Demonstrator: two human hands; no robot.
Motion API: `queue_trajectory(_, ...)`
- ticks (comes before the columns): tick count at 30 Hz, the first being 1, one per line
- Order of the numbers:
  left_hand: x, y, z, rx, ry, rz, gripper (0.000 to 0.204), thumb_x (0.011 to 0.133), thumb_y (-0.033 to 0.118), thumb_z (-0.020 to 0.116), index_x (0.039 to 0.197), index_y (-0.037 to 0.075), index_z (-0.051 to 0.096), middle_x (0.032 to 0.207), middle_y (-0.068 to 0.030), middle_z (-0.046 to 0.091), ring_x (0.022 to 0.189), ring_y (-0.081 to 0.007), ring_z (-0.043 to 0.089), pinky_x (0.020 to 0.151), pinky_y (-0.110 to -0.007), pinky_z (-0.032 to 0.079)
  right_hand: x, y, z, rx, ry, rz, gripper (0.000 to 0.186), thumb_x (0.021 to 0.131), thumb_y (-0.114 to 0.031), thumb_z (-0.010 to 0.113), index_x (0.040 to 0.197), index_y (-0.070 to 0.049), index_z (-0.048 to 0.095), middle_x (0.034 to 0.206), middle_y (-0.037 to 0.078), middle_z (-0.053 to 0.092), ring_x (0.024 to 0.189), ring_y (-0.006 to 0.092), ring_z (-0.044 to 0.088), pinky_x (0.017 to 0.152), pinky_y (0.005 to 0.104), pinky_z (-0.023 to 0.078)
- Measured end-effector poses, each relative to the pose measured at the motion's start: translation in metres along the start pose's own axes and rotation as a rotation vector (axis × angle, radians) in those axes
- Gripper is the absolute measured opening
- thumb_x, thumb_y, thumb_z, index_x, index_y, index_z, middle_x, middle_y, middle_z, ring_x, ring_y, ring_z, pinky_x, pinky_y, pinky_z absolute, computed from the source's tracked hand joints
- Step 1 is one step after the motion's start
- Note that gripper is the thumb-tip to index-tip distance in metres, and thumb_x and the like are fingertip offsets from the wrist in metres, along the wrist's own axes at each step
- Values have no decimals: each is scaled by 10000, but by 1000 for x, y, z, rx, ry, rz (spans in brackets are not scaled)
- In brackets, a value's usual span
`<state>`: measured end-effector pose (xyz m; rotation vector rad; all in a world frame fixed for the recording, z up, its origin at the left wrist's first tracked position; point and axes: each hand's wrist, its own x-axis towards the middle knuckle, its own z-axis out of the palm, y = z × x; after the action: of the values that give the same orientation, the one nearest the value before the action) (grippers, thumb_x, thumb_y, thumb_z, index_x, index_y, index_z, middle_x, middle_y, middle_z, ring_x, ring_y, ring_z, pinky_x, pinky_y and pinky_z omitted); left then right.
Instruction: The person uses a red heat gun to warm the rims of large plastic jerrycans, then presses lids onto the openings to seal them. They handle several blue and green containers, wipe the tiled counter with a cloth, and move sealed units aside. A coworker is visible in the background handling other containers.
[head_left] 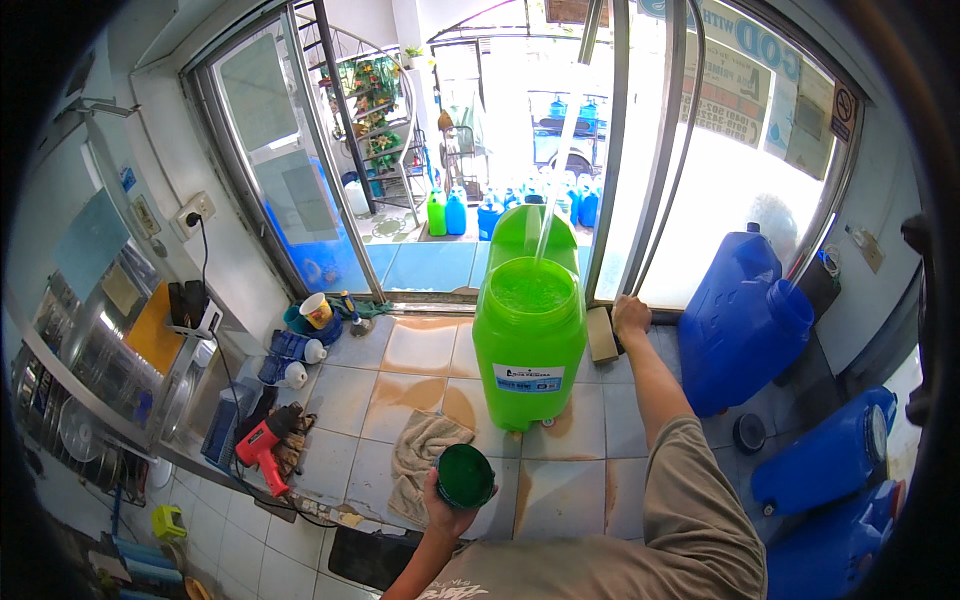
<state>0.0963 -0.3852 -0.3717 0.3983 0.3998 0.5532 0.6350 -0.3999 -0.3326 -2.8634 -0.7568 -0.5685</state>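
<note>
One dark green lid (466, 477) in our left grip (448, 515), likely light and stiff, best taken by its rim | our right grip (630, 318) beside the tan block (602, 336) (what it holds, we cannot tell) | green jug (530, 340) on the counter (565, 492), likely heavy, slick

White wall (175, 112), pale tiled floor (235, 530)

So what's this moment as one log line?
left hand: holding green lid | right hand: near brown block, grip unclear | green container: uncapped, clear stream entering | beige towel: on tiles
</note>
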Motion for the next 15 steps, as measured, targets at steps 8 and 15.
queue_trajectory(8,3,0,-3,-41,-58,-63,805,908,780,464,1462,200,526,1351,-113,633,1253,-409,587,1070,-647,403,-24,6,3,99,53,102,296,925,-360,674,868,-87,770,897,180,765,859,369,760,764,478,618)
queue_trajectory(15,28,5,2,70,-16,8,855,865,778,506,1457,162,533,1339,-147,641,1253,-382,597,1086,-584,424,-52,2,-1,344,174,271,326,934,-421,679,865,-114,766,852,155,754,837,366,739,721,487,586)
